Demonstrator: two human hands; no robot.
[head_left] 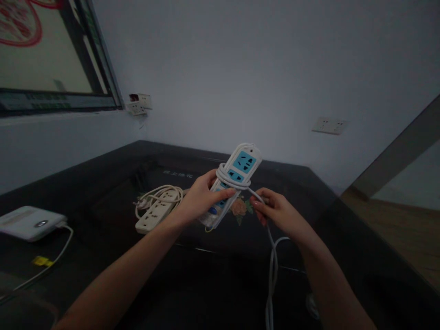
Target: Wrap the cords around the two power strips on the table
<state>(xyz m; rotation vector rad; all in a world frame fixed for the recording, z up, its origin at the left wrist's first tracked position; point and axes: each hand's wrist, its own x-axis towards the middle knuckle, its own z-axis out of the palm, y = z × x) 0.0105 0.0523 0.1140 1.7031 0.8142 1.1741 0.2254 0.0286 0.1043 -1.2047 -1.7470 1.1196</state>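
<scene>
My left hand point(202, 195) grips a white power strip point(253, 152) with blue socket faces, held tilted above the dark table. Around the strip's middle run a few turns of its white cord point(224, 176). Pinched in the fingers of my right hand point(271, 207), just right of the strip, is that same cord. Below this hand the cord hangs in doubled strands toward the front edge of the view. On the table left of my left hand lies a second, cream power strip point(153, 216), a coiled cord on top of it.
A white box-shaped device point(30, 222) with a cable sits at the left of the black table point(113, 183). Wall sockets point(329, 125) are fixed at the right and in the far left corner. A window point(51, 55) is at upper left.
</scene>
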